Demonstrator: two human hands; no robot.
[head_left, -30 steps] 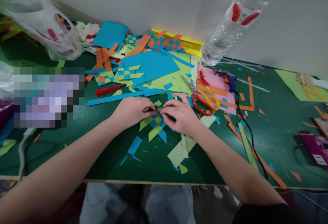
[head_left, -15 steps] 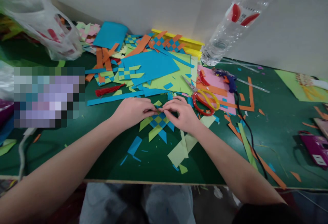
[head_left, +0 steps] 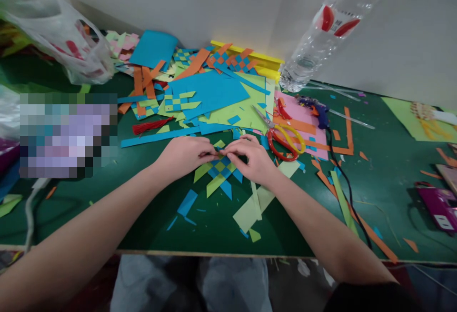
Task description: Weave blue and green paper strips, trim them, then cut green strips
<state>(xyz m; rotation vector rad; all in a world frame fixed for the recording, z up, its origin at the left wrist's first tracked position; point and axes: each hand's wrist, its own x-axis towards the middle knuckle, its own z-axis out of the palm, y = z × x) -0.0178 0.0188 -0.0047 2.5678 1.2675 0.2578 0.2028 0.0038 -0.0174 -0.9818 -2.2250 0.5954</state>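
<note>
A woven piece of blue and green paper strips (head_left: 220, 168) lies on the green table, its strip ends fanning out toward me. At its far edge, my left hand (head_left: 188, 154) is closed, thumb and fingers pinching the paper. Close against it from the right, my right hand (head_left: 253, 158) also pinches the same edge, its outer fingers lifted slightly. The fingertips of both hands nearly meet, and they hide what they grip exactly. Beyond the right hand lie scissors (head_left: 285, 143) with red and yellow handles.
Blue paper sheets (head_left: 210, 92) and strips crowd the back. A plastic bottle (head_left: 314, 40) leans at the wall beside a glue gun (head_left: 319, 112) with a black cord. Pale green strips (head_left: 264, 202) lie near my right forearm. A plastic bag (head_left: 82, 55) stands back left.
</note>
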